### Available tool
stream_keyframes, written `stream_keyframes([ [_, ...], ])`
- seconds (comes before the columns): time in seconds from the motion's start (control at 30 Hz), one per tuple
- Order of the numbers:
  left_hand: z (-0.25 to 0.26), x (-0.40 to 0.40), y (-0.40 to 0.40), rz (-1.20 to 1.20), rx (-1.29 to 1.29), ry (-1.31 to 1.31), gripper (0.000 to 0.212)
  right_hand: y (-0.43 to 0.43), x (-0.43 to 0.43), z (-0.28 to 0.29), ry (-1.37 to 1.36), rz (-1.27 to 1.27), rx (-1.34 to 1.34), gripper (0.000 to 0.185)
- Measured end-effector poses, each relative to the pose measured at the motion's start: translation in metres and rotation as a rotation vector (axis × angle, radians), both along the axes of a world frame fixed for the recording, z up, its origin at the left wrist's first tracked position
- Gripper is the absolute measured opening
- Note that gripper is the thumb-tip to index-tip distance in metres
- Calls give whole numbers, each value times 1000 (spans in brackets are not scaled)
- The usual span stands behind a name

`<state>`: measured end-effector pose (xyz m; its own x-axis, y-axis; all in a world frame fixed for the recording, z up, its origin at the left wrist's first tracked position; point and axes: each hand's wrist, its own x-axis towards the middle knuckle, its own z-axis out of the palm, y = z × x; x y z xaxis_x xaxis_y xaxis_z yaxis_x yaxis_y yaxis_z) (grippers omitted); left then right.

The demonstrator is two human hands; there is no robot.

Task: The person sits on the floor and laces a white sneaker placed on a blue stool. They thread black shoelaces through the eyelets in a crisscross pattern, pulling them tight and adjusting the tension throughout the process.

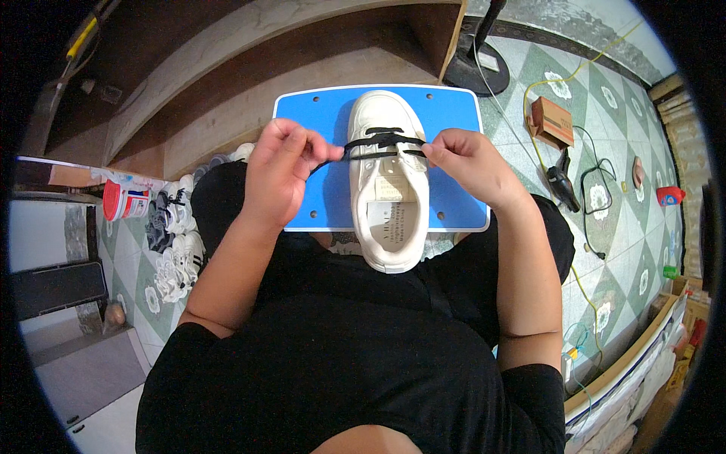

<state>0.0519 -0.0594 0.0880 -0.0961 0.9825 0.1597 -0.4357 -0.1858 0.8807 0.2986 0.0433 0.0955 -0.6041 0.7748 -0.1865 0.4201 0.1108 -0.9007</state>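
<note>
A white lace-up sneaker (388,99) lies sole-down on a small blue board with a white rim (312,196), its toe pointing away from me and its heel overhanging the near edge. Black shoelace (391,139) runs across the lower eyelets near the toe; the upper part of the opening is unlaced. On the shoe's left side, my left hand (278,173) pinches the lace between thumb and fingers, and a loose length trails below it. At the right side, my right hand (471,167) grips lace by the eyelets with thumb and forefinger. Printed writing shows on the insole (390,224).
Several pairs of shoes (180,255) and a white-and-red bucket (127,201) stand on the left. An open wooden cabinet (340,54) is beyond the board. On the tiled floor to the right lie a cardboard box (553,122), a black hair dryer (561,187) with its cord, and a red bottle (671,196).
</note>
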Motion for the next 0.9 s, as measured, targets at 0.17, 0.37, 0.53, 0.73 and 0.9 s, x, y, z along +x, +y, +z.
stream_keyframes([
  [0.17,-3,0,-5,136,-103,757,12,1,0,1,-14,-8,57,29],
  [0.37,10,5,-2,55,-267,1211,18,2,0,-2,11,-26,109,27],
  [0.53,4,-9,1,54,-5,429,17,4,0,-7,-43,-84,145,22],
  [0.73,26,12,3,15,-57,-121,26,2,-6,-13,-91,-93,530,23],
  [0.9,6,-1,6,-123,28,-238,21,3,-8,-11,-181,-91,474,19],
])
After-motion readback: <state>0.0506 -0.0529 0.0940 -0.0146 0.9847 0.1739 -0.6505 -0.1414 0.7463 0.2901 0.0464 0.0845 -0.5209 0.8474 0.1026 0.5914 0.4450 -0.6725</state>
